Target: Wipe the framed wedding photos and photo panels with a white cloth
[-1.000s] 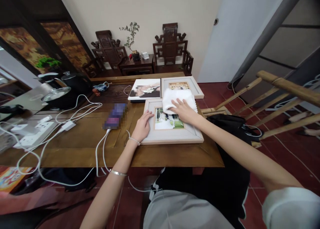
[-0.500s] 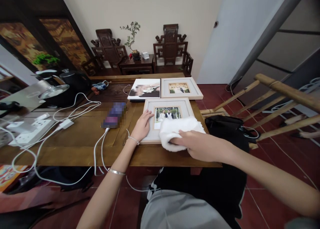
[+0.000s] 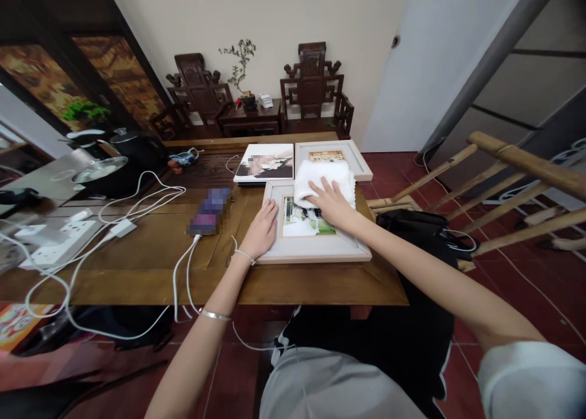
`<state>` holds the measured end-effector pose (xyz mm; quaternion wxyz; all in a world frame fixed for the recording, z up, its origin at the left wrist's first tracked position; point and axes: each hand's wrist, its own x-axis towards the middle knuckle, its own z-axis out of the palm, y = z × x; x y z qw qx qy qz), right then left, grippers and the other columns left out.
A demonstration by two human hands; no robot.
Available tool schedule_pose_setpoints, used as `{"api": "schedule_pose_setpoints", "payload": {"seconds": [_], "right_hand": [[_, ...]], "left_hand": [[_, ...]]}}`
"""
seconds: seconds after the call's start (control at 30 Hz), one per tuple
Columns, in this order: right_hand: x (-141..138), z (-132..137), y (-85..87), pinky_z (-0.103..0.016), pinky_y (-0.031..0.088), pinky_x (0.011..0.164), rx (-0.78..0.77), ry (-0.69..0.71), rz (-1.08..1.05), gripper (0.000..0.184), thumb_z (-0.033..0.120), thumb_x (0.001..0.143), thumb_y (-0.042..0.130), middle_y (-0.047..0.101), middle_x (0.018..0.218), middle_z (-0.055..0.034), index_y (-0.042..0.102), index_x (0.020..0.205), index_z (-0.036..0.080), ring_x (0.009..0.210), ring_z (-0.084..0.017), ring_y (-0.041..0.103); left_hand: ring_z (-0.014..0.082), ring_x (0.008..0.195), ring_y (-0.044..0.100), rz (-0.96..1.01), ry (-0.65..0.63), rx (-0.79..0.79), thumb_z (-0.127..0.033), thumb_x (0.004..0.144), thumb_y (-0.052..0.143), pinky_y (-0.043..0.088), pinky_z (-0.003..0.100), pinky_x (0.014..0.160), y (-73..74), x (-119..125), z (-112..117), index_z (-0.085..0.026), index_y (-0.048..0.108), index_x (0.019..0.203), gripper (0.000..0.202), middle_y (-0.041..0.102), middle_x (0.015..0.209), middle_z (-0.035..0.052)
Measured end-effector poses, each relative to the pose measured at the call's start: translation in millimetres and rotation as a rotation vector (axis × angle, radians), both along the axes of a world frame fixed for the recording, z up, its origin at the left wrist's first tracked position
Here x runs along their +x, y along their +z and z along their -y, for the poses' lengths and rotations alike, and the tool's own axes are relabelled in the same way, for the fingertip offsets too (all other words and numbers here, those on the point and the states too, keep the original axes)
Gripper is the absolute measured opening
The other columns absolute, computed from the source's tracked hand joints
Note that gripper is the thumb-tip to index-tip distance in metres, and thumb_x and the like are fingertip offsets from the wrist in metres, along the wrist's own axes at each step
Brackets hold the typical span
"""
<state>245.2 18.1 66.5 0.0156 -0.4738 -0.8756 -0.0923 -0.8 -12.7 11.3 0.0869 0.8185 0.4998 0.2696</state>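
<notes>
A white-framed photo point(image 3: 315, 249) lies flat near the front right of the wooden table point(image 3: 151, 272). My left hand point(image 3: 262, 229) rests flat on the frame's left edge, fingers stretched out. My right hand point(image 3: 330, 202) presses a folded white cloth point(image 3: 326, 179) onto the far part of the frame's glass, fingers spread over the cloth. The cloth hides the top of the picture. Behind it lie a second white-framed photo point(image 3: 356, 161) and a frameless photo print point(image 3: 266, 162).
A phone point(image 3: 209, 211) on a white cable point(image 3: 180, 272) lies left of the frame. White power strips point(image 3: 55, 236) and tangled cables sit at the left, with a dark kettle point(image 3: 132, 147) behind. A black bag point(image 3: 421, 229) and a bamboo chair point(image 3: 513, 187) stand to the right.
My right hand has pushed the cloth from the frame's near edge up to its far edge, baring the lower part of the picture. My left hand has stayed on the frame's left side.
</notes>
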Motion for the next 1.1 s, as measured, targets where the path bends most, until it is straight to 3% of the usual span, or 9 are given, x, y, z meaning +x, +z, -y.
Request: {"api": "schedule_pose_setpoints", "payload": {"seconds": [0.17, 0.27, 0.4, 0.47, 0.53, 0.7, 0.83, 0.97, 1.1], "right_hand": [[0.9, 25.1, 4.0, -0.065, 0.027, 0.108, -0.063, 0.079, 0.078, 0.068, -0.005, 0.081, 0.041, 0.034, 0.160, -0.0166, 0.052, 0.143, 0.020, 0.144, -0.044, 0.029], [4.8, 59.9, 21.2, -0.059, 0.038, 0.101, -0.177, 0.131, 0.101, 0.068, -0.006, 0.079, 0.041, 0.043, 0.155, -0.0160, 0.056, 0.140, 0.022, 0.136, -0.042, 0.042], [6.4, 105.6, 51.8, -0.043, 0.049, 0.086, -0.375, 0.234, 0.069, 0.063, -0.005, 0.077, 0.044, 0.059, 0.138, -0.0175, 0.064, 0.131, 0.020, 0.112, -0.033, 0.063], [4.8, 120.4, 58.5, -0.038, 0.050, 0.082, -0.419, 0.277, 0.017, 0.060, -0.005, 0.076, 0.045, 0.065, 0.130, -0.0173, 0.066, 0.126, 0.020, 0.104, -0.029, 0.066], [1.8, 126.4, 54.9, -0.040, 0.050, 0.086, -0.397, 0.290, -0.031, 0.062, -0.005, 0.075, 0.045, 0.063, 0.133, -0.0164, 0.066, 0.127, 0.021, 0.111, -0.030, 0.064], [-3.7, 96.3, 20.7, -0.062, 0.039, 0.105, -0.240, 0.174, 0.011, 0.075, -0.009, 0.075, 0.041, 0.037, 0.159, -0.0155, 0.052, 0.143, 0.021, 0.143, -0.040, 0.036], [-1.0, 38.1, 3.7, -0.061, 0.030, 0.113, -0.015, 0.109, -0.003, 0.072, -0.010, 0.078, 0.037, 0.025, 0.164, -0.0144, 0.050, 0.144, 0.017, 0.149, -0.037, 0.021], [-4.1, -8.8, -2.2, -0.062, 0.024, 0.116, 0.075, 0.080, 0.004, 0.068, -0.010, 0.080, 0.037, 0.025, 0.164, -0.0139, 0.051, 0.142, 0.016, 0.150, -0.037, 0.018], [-12.9, -5.9, -6.1, -0.068, 0.027, 0.111, 0.013, 0.083, 0.044, 0.064, -0.006, 0.084, 0.038, 0.031, 0.162, -0.0146, 0.053, 0.141, 0.018, 0.148, -0.041, 0.022]], "left_hand": [[0.0268, 0.150, 0.029, 0.033, -0.004, 0.004, -0.022, 0.097, 0.036, 0.024, 0.050, 0.124, -3.7, -0.9, -1.4, -0.012, 0.048, 0.144, 0.050, 0.043, 0.155, 0.0152], [0.0266, 0.149, 0.031, 0.056, 0.010, 0.014, -0.022, 0.096, 0.037, 0.024, 0.049, 0.124, -5.4, -0.5, -1.6, -0.010, 0.047, 0.143, 0.050, 0.043, 0.155, 0.0162], [0.0266, 0.149, 0.032, 0.082, 0.015, 0.011, -0.020, 0.095, 0.038, 0.025, 0.050, 0.124, -6.1, -0.3, -1.6, -0.011, 0.048, 0.143, 0.050, 0.045, 0.154, 0.0158], [0.0264, 0.148, 0.033, 0.092, 0.013, 0.011, -0.020, 0.094, 0.039, 0.026, 0.051, 0.124, -6.0, -0.4, -1.6, -0.013, 0.049, 0.142, 0.050, 0.047, 0.153, 0.0141], [0.0264, 0.148, 0.034, 0.097, 0.012, 0.014, -0.021, 0.094, 0.038, 0.026, 0.051, 0.123, -5.7, -0.3, -1.4, -0.013, 0.051, 0.141, 0.048, 0.048, 0.151, 0.0138], [0.0269, 0.148, 0.034, 0.084, 0.016, 0.012, -0.021, 0.096, 0.037, 0.027, 0.049, 0.123, -3.9, 0.7, -0.1, -0.009, 0.051, 0.139, 0.047, 0.049, 0.150, 0.0170], [0.0272, 0.147, 0.036, 0.101, 0.021, 0.020, -0.020, 0.094, 0.039, 0.028, 0.050, 0.123, -4.3, 1.2, -0.4, -0.012, 0.051, 0.140, 0.048, 0.050, 0.149, 0.0153], [0.0264, 0.146, 0.037, 0.114, 0.023, 0.029, -0.021, 0.094, 0.041, 0.029, 0.049, 0.123, -5.5, 0.4, -1.3, -0.015, 0.053, 0.139, 0.047, 0.053, 0.148, 0.0127], [0.0268, 0.147, 0.036, 0.103, 0.021, 0.019, -0.022, 0.095, 0.040, 0.029, 0.049, 0.122, -4.7, -0.2, -0.9, -0.013, 0.052, 0.139, 0.047, 0.051, 0.149, 0.0143]]}}
